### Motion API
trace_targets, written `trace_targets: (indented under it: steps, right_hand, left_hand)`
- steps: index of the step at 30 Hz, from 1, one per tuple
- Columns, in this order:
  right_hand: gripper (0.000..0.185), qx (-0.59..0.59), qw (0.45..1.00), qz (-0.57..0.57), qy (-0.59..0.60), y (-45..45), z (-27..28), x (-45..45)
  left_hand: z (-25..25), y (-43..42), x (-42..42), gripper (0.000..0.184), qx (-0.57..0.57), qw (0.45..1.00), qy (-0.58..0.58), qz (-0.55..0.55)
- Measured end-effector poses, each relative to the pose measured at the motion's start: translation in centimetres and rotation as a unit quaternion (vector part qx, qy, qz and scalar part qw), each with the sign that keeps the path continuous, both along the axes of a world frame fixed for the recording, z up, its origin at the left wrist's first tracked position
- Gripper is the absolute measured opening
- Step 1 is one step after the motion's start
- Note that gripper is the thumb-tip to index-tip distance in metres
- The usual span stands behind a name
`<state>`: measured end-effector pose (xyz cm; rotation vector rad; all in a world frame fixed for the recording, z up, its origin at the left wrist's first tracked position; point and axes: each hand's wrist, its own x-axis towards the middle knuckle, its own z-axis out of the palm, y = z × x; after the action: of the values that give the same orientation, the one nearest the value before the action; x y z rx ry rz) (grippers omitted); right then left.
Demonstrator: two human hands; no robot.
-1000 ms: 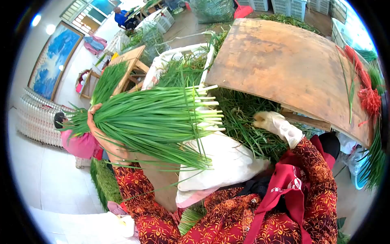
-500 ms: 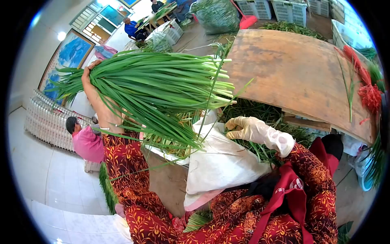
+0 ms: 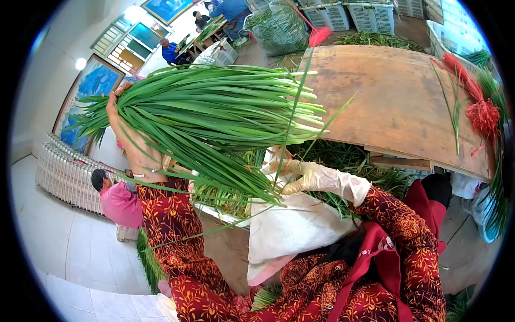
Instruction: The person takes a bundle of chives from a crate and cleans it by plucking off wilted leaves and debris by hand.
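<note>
A large bunch of garlic chives [image 3: 214, 107] is held up in front of me, pale stem ends to the right, leaf tips to the left. My left hand [image 3: 119, 95] is bare and closed around it near the leaf tips. Several leaves droop from the bunch toward my right hand [image 3: 308, 176], which wears a cream glove. Its thumb and fingers are apart, right at the drooping leaf ends; whether they touch is hard to tell. Below it, a white cloth [image 3: 300, 225] lies over my lap.
A wooden board [image 3: 375, 91] stands at the right, with red string [image 3: 483, 115] on it. Loose greens [image 3: 343, 161] lie under its near edge. Crates [image 3: 370, 19] and a filled plastic bag [image 3: 284, 32] are behind. A person in pink [image 3: 120, 204] sits at the left.
My right hand has moved left to the drooping leaves, and its fingers have stretched out. The bunch, still in my left hand, has shifted slightly right in view.
</note>
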<state>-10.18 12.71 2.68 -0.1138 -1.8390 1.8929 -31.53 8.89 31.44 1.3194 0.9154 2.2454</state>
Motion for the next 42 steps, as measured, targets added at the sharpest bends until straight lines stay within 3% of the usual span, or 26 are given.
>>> trace_targets:
  steps: [3, 5, 7, 8, 11, 12, 13, 15, 19, 20, 23, 24, 28, 30, 31, 32, 33, 35, 37, 38, 39, 40, 42]
  right_hand:
    - [0.054, -0.075, 0.996, 0.056, -0.004, 1.3, -1.2, 0.1]
    - [0.047, -0.128, 0.987, 0.063, 0.077, 2.8, -3.0, -0.6]
    - [0.048, -0.239, 0.967, 0.005, 0.093, 2.4, 1.0, 0.9]
    - [0.049, -0.204, 0.968, -0.053, 0.135, 2.7, 0.9, 0.0]
    - [0.047, -0.26, 0.943, 0.018, 0.206, 4.4, 0.8, -1.8]
    - [0.041, -0.265, 0.892, 0.134, 0.342, 4.0, 1.1, -3.0]
    - [0.038, -0.273, 0.898, 0.124, 0.321, 3.4, 2.8, -2.2]
    - [0.033, -0.291, 0.91, 0.106, 0.276, 2.2, 5.6, -0.3]
    - [0.024, -0.309, 0.919, 0.055, 0.24, 1.2, 5.3, 0.3]
    - [0.021, -0.247, 0.939, 0.055, 0.232, 1.8, 4.2, -0.1]
    - [0.022, -0.318, 0.941, -0.017, 0.119, 0.6, 4.5, 1.5]
    - [0.024, -0.322, 0.936, -0.011, 0.14, 0.3, 3.9, 1.2]
    - [0.025, -0.256, 0.965, 0.015, 0.049, -0.4, 3.9, 2.8]
    - [0.029, -0.221, 0.975, 0.007, 0.021, 0.5, -0.6, 3.9]
    - [0.032, -0.177, 0.981, -0.027, -0.07, 1.2, -1.6, 5.4]
    - [0.024, -0.046, 0.972, -0.075, -0.218, 2.2, -4.2, 6.5]
    - [0.024, 0.181, 0.873, -0.077, -0.447, 2.8, -4.4, 7.2]
    - [0.024, 0.231, 0.869, -0.128, -0.419, 2.5, -4.7, 7.4]
    - [0.033, 0.278, 0.861, -0.173, -0.39, 1.9, -4.5, 7.6]
    - [0.036, 0.157, 0.93, -0.177, -0.281, 1.0, -0.6, 6.9]
    - [0.041, -0.052, 0.977, -0.115, -0.171, 0.8, 0.0, 5.3]
    - [0.051, -0.153, 0.983, -0.072, -0.072, 0.0, 2.1, 4.4]
    - [0.055, -0.222, 0.975, 0.012, 0.009, -0.4, 5.2, 2.4]
  left_hand:
    - [0.7, -0.1, -1.4, 0.019, 0.0, 0.996, 0.017, -0.086]
    - [0.3, -0.8, 0.8, 0.018, 0.017, 0.995, 0.045, -0.082]
    - [0.7, -0.7, 1.0, 0.018, 0.027, 0.995, 0.047, -0.086]
    - [1.0, -0.2, -0.1, 0.018, 0.025, 0.995, 0.035, -0.092]
    - [0.6, 0.1, -0.3, 0.017, 0.011, 0.997, 0.025, -0.07]
    - [0.1, -0.1, 1.4, 0.017, 0.005, 0.999, 0.02, -0.042]
    - [-0.2, -0.2, 2.4, 0.017, -0.001, 1.0, 0.015, -0.013]
    - [-0.2, 0.1, 1.3, 0.019, 0.008, 0.998, 0.003, -0.061]
    - [-0.9, -0.3, 0.1, 0.022, 0.018, 0.996, 0.042, -0.074]
    - [-1.1, -0.5, 0.1, 0.022, 0.02, 0.995, 0.062, -0.07]
    - [-1.4, -1.1, -0.5, 0.023, 0.014, 0.995, 0.098, -0.014]
    - [-1.0, -1.1, -0.8, 0.025, -0.004, 0.998, 0.015, -0.064]
    - [-2.2, -1.7, -4.6, 0.029, 0.004, 0.986, 0.157, -0.059]
    - [-2.4, -2.3, -4.1, 0.032, 0.003, 0.986, 0.165, -0.007]
    - [-2.4, -2.9, -4.0, 0.034, 0.003, 0.985, 0.168, 0.022]
    - [-2.2, -3.6, -3.9, 0.034, -0.014, 0.985, 0.167, 0.04]
    - [-2.0, -4.2, -3.7, 0.033, -0.033, 0.984, 0.165, 0.057]
    - [-1.9, -3.4, -2.1, 0.027, 0.001, 0.996, 0.07, 0.051]
    - [-2.2, -3.4, -2.0, 0.027, -0.004, 0.992, 0.094, 0.088]
    - [-2.2, -3.3, -2.0, 0.027, -0.007, 0.991, 0.094, 0.091]
    - [-2.3, -3.1, -1.8, 0.027, -0.01, 0.991, 0.095, 0.093]
    - [-2.3, -3.0, -1.4, 0.027, -0.011, 0.993, 0.091, 0.078]
    - [-2.1, -2.9, -0.6, 0.027, -0.012, 0.995, 0.082, 0.05]
